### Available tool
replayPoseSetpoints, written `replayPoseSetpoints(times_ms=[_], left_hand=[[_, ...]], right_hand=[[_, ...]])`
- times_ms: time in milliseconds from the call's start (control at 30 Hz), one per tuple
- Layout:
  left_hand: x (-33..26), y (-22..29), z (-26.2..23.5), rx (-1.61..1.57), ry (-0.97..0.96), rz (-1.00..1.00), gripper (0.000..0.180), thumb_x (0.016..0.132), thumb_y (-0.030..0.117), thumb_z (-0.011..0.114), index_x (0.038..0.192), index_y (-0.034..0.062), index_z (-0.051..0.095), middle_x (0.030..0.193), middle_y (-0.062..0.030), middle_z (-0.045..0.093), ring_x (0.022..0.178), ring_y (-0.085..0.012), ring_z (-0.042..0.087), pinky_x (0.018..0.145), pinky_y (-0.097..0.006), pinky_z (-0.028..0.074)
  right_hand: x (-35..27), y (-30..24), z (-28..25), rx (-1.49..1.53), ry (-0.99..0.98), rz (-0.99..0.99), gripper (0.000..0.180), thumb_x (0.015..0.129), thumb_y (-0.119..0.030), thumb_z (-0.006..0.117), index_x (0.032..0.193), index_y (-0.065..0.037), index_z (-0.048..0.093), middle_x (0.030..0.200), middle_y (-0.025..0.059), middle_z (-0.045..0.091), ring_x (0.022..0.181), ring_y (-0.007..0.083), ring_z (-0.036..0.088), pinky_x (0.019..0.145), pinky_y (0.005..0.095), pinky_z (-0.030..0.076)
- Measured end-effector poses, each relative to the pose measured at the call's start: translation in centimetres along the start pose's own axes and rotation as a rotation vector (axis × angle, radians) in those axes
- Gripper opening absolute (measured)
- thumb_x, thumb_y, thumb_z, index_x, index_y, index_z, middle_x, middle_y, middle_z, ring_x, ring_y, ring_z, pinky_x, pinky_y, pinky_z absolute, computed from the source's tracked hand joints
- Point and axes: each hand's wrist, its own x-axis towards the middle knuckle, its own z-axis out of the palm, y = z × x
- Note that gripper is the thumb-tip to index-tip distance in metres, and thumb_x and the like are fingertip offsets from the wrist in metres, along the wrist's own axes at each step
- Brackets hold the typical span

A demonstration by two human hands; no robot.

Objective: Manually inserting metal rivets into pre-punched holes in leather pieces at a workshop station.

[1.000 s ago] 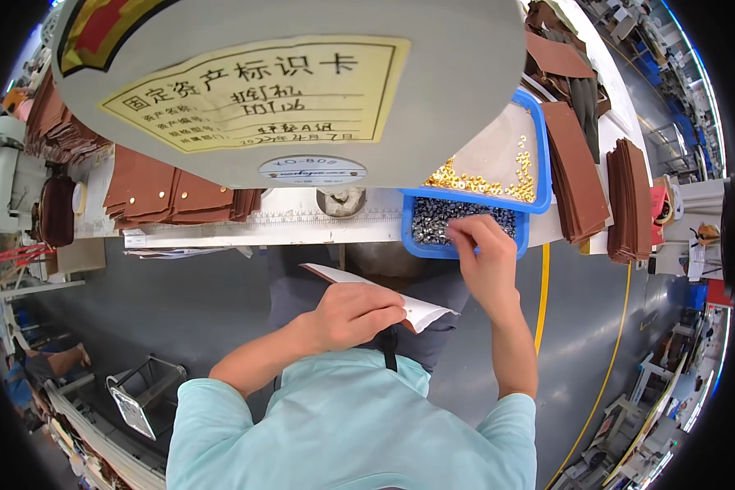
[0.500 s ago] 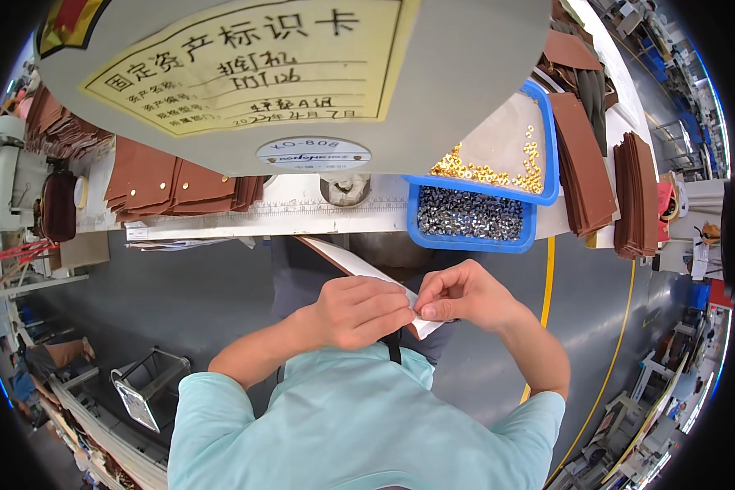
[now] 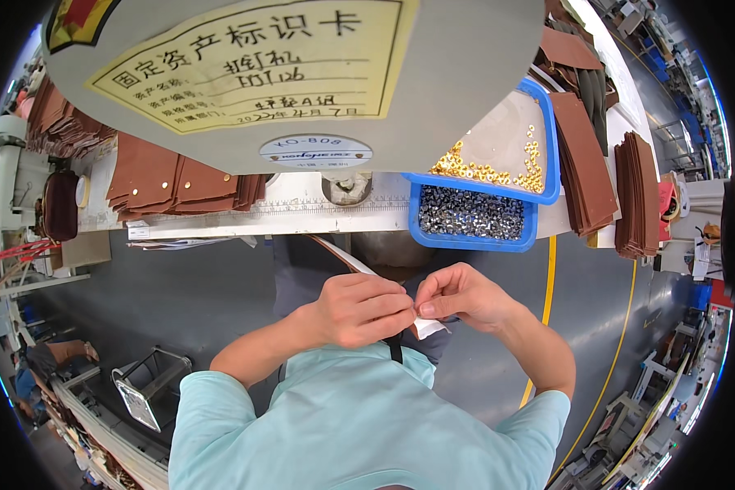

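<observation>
A long leather strip (image 3: 430,327), brown on one face and white on the other, lies slantwise in front of my body, its far end near the table edge. My left hand (image 3: 363,310) is closed round it and covers its middle. Close beside, the thumb and forefinger of my right hand (image 3: 459,298) pinch together at the strip's edge, next to my left fingertips. Whether a small piece sits in that pinch is hidden.
A grey machine head (image 3: 457,49) with a yellow label overhangs the white table (image 3: 302,192). Blue trays hold gold eyelets (image 3: 482,173) and dark metal fasteners (image 3: 465,214). Brown leather pieces (image 3: 167,175) are stacked left, with more strips (image 3: 584,163) right. A metal-framed stool (image 3: 143,392) stands behind left.
The leather strip has turned a little and shows less of its white face. My right hand has shifted very slightly to the right, while my left keeps its hold.
</observation>
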Motion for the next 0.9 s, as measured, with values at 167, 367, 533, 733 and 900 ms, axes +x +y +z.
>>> replayPoseSetpoints(times_ms=[167, 367, 533, 733, 900], left_hand=[[-0.9, 0.1, 0.1, -0.072, -0.025, -0.122, 0.02, 0.068, 0.009, 0.077, 0.088, 0.0094, 0.073, 0.087, -0.0011, 0.072, 0.076, -0.0178, 0.072, 0.059, -0.028, 0.056], [-0.6, 1.1, -0.2, -0.175, -0.07, -0.357, 0.025, 0.066, 0.009, 0.086, 0.087, 0.0105, 0.073, 0.085, 0.0002, 0.073, 0.071, -0.0166, 0.07, 0.059, -0.03, 0.056], [0.3, 1.7, -0.8, -0.268, -0.097, -0.478, 0.023, 0.069, 0.009, 0.087, 0.089, 0.0102, 0.075, 0.086, -0.0021, 0.074, 0.072, -0.019, 0.071, 0.06, -0.031, 0.057], [0.5, 2.3, -0.9, -0.356, -0.144, -0.63, 0.022, 0.075, 0.008, 0.085, 0.095, 0.0072, 0.076, 0.088, -0.006, 0.074, 0.077, -0.0229, 0.072, 0.064, -0.033, 0.059], [2.7, 3.0, -0.9, -0.474, -0.102, -0.893, 0.03, 0.078, 0.013, 0.085, 0.104, 0.0026, 0.075, 0.09, -0.0078, 0.075, 0.08, -0.0249, 0.072, 0.068, -0.033, 0.058]], right_hand=[[-1.0, -0.1, 2.2, -0.258, 0.149, -0.225, 0.012, 0.093, -0.008, 0.075, 0.101, 0.001, 0.077, 0.094, 0.0038, 0.073, 0.078, 0.0091, 0.065, 0.066, 0.0243, 0.05], [-2.4, -0.2, 3.9, -0.923, 0.306, -0.544, 0.015, 0.09, -0.012, 0.077, 0.099, 0.0, 0.078, 0.094, 0.0114, 0.073, 0.079, 0.0171, 0.069, 0.064, 0.0289, 0.053], [-2.4, -0.8, 3.9, -1.121, 0.299, -0.811, 0.023, 0.082, -0.02, 0.085, 0.097, -0.004, 0.079, 0.092, 0.0091, 0.074, 0.076, 0.0214, 0.068, 0.067, 0.0321, 0.05], [-1.3, 0.0, 2.2, -1.238, 0.3, -0.878, 0.03, 0.074, -0.026, 0.091, 0.092, -0.007, 0.077, 0.087, 0.0026, 0.073, 0.073, 0.0192, 0.066, 0.065, 0.0325, 0.043], [-0.5, 0.4, 2.5, -1.464, 0.467, -1.148, 0.025, 0.067, -0.014, 0.086, 0.087, -0.009, 0.073, 0.083, 0.0005, 0.07, 0.068, 0.0162, 0.063, 0.06, 0.0319, 0.039]])
